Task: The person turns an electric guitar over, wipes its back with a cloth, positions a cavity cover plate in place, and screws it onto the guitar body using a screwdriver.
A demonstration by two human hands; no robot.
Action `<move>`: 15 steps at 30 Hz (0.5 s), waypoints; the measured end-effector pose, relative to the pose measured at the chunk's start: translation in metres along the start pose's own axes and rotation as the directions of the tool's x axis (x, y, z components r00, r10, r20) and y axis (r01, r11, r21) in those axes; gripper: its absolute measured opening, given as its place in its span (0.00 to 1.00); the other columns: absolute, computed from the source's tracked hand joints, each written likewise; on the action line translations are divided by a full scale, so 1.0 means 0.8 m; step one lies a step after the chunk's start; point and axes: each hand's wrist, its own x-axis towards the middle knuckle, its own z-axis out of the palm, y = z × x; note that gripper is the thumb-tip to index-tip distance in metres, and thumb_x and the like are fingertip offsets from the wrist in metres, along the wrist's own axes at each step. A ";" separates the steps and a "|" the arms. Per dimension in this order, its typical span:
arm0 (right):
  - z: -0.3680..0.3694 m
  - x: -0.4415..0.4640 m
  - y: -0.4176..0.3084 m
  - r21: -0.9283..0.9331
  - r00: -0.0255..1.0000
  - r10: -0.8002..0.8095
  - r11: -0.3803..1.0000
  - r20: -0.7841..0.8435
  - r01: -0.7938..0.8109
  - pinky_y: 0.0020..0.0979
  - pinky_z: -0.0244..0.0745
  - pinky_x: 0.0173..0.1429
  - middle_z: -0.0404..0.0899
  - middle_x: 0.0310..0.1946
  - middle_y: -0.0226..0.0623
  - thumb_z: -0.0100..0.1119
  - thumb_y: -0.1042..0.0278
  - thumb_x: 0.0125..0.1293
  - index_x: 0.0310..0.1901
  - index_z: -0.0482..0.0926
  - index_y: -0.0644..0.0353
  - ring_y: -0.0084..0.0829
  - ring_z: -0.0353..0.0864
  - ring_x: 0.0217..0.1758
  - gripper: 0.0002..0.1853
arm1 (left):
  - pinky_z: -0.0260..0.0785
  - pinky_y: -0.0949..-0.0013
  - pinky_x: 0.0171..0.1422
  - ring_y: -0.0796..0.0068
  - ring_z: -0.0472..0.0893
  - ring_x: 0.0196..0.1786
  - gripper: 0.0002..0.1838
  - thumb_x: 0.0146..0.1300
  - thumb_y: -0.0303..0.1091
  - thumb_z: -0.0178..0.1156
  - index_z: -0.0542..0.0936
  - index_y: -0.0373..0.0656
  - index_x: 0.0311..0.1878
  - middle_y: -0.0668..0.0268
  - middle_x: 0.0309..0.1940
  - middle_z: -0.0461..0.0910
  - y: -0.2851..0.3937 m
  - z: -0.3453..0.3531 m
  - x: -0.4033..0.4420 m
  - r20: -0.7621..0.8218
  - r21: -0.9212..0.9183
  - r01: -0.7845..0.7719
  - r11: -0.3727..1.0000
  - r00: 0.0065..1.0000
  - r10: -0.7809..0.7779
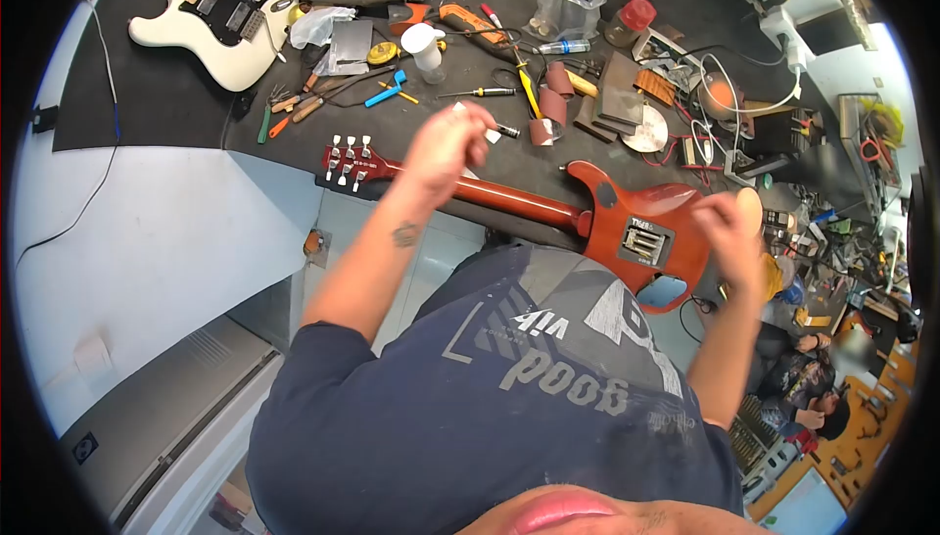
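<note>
A red-brown electric guitar (627, 197) lies face down along the bench's front edge, headstock at the left, body at the right. Silver tuners show on the headstock, and springs in an open cavity in its back. Over the neck, near the headstock, my left hand (448, 151) is raised with fingers curled in; a small white bit shows at its fingertips, too unclear to name. My right hand (725, 232) is above the right end of the guitar body, its fingers bent and smeared by motion. Beside it is a round tan thing (749, 212); whether they touch, I cannot tell.
A white guitar body (220, 31) lies at the back left. Screwdrivers, a white-topped bottle (425, 53), sandpaper rolls (553, 94), a plastic container (571, 1) and cables crowd the dark bench (323, 134). Another person (813, 383) is at the far right.
</note>
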 end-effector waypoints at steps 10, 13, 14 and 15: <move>-0.166 -0.179 -0.301 -0.674 0.333 -0.884 0.027 0.329 0.738 0.29 0.76 0.52 0.83 0.43 0.34 0.64 0.70 0.70 0.48 0.84 0.64 0.26 0.81 0.45 0.09 | 0.70 0.64 0.56 0.64 0.77 0.46 0.26 0.64 0.44 0.59 0.78 0.26 0.52 0.48 0.46 0.78 0.357 0.147 -0.148 0.739 0.010 -0.948 -0.317 -0.207 0.641; -0.157 -0.171 -0.288 -0.693 0.422 -0.831 0.062 0.362 0.718 0.29 0.76 0.52 0.83 0.43 0.34 0.64 0.70 0.71 0.48 0.84 0.63 0.26 0.82 0.45 0.09 | 0.70 0.64 0.56 0.64 0.77 0.46 0.25 0.64 0.43 0.59 0.78 0.27 0.51 0.48 0.46 0.78 0.366 0.182 -0.135 0.814 -0.038 -0.918 -0.395 -0.257 0.520; -0.155 -0.169 -0.274 -0.708 0.463 -0.819 0.103 0.338 0.699 0.29 0.76 0.52 0.83 0.43 0.34 0.64 0.69 0.71 0.48 0.84 0.63 0.26 0.82 0.44 0.09 | 0.70 0.64 0.56 0.64 0.77 0.46 0.25 0.64 0.43 0.59 0.78 0.27 0.51 0.49 0.46 0.78 0.365 0.191 -0.129 0.829 -0.058 -0.911 -0.408 -0.272 0.489; -0.160 -0.175 -0.265 -0.732 0.488 -0.813 0.116 0.317 0.671 0.29 0.76 0.52 0.84 0.43 0.34 0.64 0.69 0.71 0.48 0.84 0.63 0.26 0.82 0.44 0.09 | 0.70 0.64 0.56 0.64 0.77 0.45 0.24 0.65 0.43 0.59 0.78 0.27 0.51 0.49 0.46 0.78 0.358 0.195 -0.124 0.824 -0.064 -0.900 -0.431 -0.291 0.486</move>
